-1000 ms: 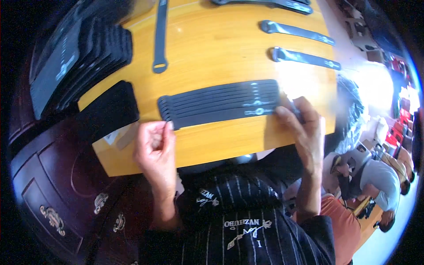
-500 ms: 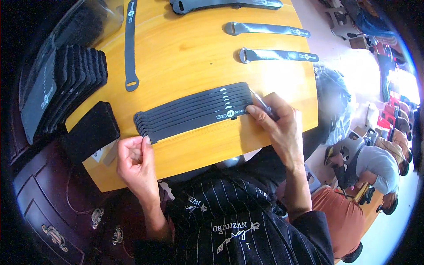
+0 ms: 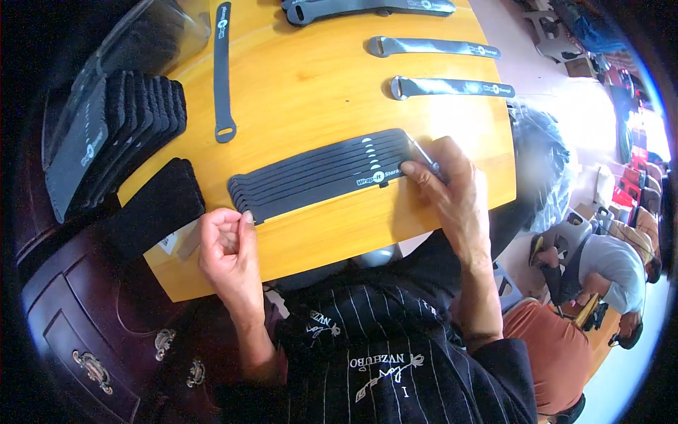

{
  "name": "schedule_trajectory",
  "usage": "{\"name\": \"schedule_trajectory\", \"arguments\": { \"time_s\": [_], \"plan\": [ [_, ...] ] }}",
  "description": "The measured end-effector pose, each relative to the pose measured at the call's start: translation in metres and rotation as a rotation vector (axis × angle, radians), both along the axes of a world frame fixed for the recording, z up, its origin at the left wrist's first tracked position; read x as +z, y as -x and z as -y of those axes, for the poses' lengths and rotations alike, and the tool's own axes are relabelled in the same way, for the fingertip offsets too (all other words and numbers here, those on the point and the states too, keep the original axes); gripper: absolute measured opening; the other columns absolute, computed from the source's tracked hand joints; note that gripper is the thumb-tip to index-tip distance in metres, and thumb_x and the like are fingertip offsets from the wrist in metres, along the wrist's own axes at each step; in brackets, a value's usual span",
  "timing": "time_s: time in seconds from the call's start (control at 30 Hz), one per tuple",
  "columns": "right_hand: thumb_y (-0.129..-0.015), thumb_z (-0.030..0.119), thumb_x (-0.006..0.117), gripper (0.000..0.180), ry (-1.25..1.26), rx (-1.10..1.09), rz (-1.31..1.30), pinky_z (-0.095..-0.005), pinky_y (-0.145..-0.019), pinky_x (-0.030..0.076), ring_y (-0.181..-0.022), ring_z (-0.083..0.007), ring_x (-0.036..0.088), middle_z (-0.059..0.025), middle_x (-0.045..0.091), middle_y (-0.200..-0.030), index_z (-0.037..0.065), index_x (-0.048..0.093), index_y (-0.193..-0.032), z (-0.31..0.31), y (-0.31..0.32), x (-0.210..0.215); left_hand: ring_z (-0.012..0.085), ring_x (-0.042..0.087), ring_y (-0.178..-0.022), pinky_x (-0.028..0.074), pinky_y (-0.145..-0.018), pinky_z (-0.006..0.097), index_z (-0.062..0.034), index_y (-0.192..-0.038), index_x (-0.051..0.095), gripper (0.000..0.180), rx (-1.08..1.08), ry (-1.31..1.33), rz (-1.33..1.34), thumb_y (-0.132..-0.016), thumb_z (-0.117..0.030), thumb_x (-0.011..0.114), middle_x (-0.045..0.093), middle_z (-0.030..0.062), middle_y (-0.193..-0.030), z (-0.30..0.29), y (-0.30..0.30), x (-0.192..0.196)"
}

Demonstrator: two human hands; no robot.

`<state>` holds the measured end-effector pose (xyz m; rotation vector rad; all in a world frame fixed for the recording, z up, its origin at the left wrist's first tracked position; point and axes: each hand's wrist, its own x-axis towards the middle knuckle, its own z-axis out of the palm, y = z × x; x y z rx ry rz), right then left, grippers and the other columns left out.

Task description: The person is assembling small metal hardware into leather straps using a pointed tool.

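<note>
A fanned stack of dark grey straps (image 3: 311, 177) with white print lies across the wooden table in front of me. At its lower left corner, my left hand (image 3: 233, 244) is closed, with thumb and forefinger pinching the edge of the nearest strap. My right hand (image 3: 452, 187) is closed around a slim silvery pointed tool (image 3: 422, 155); its exact kind is partly hidden by the fingers. The right thumb rests against the stack's right end, and the tool's tip points at the upper right corner of the straps.
Two single straps (image 3: 441, 46) lie at the far right, and another strap (image 3: 222, 78) lies at the far left. More straps (image 3: 367, 8) are piled at the back. Black fuzzy strap bundles (image 3: 127, 127) stand at the table's left edge. Other people (image 3: 611, 261) sit at right.
The whole view has shifted a little, so things appear slightly to the right. Both hands keep nearly the same places on the strap stack.
</note>
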<state>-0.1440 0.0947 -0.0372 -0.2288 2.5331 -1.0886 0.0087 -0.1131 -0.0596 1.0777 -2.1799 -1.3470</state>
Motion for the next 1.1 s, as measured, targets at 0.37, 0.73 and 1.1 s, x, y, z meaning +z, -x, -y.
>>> {"name": "schedule_trajectory", "arguments": {
  "time_s": [0.37,0.73,1.1],
  "plan": [
    [-0.084,0.027,0.072,0.027,0.059,0.102,-0.113,-0.0332,-0.053,0.045,-0.053,-0.0207,0.058,-0.0108,0.058,-0.060,0.003,0.061,-0.083,0.005,-0.013,0.013,0.0052,0.052,-0.066,0.044,-0.059,0.021,-0.0012,-0.095,0.061,0.011,-0.063,0.063,-0.020,-0.086,-0.001,0.068,0.058,-0.0001,-0.078,-0.008,-0.001,0.023],
    [-0.083,0.035,0.073,0.032,0.029,0.275,-0.018,-0.0285,-0.052,0.041,-0.055,-0.0122,0.052,-0.0020,0.055,-0.059,0.004,0.066,-0.084,0.015,0.000,-0.002,0.0047,0.050,-0.062,0.043,-0.058,0.020,0.0001,-0.087,0.058,0.009,-0.249,-0.089,0.046,-0.086,-0.001,0.067,0.056,0.0002,-0.075,0.000,0.012,0.015],
    [-0.088,0.038,0.067,0.040,0.413,-0.202,0.110,-0.0259,-0.055,0.034,-0.059,-0.0071,0.042,-0.0009,0.047,-0.060,0.003,0.054,-0.072,-0.044,-0.007,0.003,0.0195,0.055,-0.063,0.047,-0.062,0.032,0.0024,-0.097,0.060,0.018,-0.527,0.294,-0.056,-0.085,-0.008,0.068,0.056,0.0118,-0.086,-0.058,0.148,0.018]
  ]
}}
